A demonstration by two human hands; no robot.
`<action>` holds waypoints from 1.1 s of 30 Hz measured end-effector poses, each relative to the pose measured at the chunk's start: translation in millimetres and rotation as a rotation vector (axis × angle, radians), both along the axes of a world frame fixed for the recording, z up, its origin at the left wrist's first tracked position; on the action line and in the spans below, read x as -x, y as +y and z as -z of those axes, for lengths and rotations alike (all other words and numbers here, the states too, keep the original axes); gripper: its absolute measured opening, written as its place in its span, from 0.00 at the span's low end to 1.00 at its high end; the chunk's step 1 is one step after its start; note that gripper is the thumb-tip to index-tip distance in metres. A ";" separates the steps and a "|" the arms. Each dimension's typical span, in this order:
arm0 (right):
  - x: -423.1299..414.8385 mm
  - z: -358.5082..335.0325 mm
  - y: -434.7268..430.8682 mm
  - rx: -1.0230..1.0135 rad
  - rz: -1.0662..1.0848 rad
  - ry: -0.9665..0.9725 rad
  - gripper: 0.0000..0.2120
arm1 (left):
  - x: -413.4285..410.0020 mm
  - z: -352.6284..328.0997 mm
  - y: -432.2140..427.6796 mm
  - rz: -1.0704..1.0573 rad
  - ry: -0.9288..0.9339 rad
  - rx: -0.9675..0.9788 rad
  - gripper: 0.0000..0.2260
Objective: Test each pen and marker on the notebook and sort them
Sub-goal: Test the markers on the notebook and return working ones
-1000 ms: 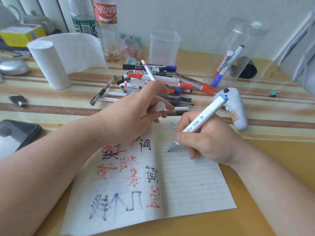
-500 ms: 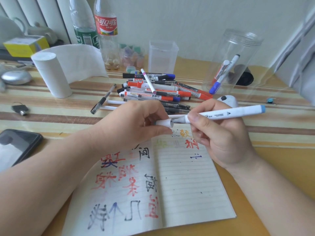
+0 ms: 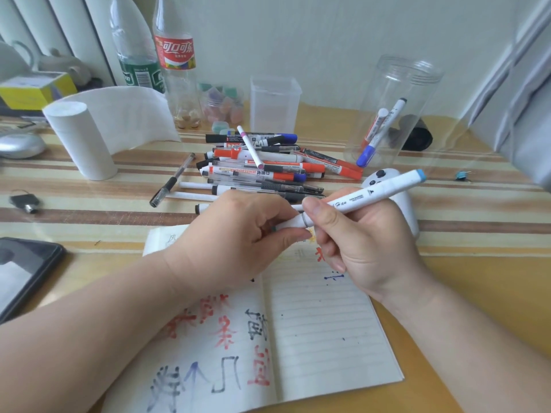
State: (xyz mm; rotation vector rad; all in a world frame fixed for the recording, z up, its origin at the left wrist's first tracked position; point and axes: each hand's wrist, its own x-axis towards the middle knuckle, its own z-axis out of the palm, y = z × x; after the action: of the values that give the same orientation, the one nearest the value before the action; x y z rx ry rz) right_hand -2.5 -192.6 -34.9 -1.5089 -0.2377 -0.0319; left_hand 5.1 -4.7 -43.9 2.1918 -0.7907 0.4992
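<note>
An open lined notebook (image 3: 325, 332) with red, black and blue test marks lies on the desk in front of me. Above it my right hand (image 3: 360, 242) grips a white marker with a blue end (image 3: 372, 195), held nearly level. My left hand (image 3: 241, 239) pinches the marker's white cap (image 3: 290, 223), which sits on the marker's near end. Behind my hands lies a pile of pens and markers (image 3: 268, 165). A clear round jar (image 3: 390, 114) at the back right holds two markers.
A paper roll (image 3: 80, 138), two bottles (image 3: 176, 61), a clear square box (image 3: 274, 102) and small erasers stand at the back. A phone (image 3: 24, 272) and a key (image 3: 24, 201) lie left. A white panda-shaped object (image 3: 399, 201) stands behind my right hand.
My right hand lifted the marker off the page and turned it level. My left hand brought the cap to the tip and now has it seated on the marker.
</note>
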 end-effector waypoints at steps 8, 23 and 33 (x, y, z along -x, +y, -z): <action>0.4 5.6 9.8 0.103 0.100 -0.063 0.27 | 5.3 -6.6 -9.0 -0.031 -0.122 -0.032 0.16; -10.5 -0.7 -4.5 -0.121 -0.136 0.113 0.15 | -4.8 -6.8 11.6 0.030 0.210 0.231 0.18; -13.1 -11.1 -38.4 -0.179 -0.429 0.299 0.26 | -10.0 -9.1 18.2 0.119 0.392 0.235 0.07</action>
State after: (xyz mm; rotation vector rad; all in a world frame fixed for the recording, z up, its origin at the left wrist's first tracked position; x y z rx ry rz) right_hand 10.5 -231.1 -23.8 -1.2401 -0.3046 0.4989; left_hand 15.1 13.5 -34.9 1.9262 -0.6096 0.0891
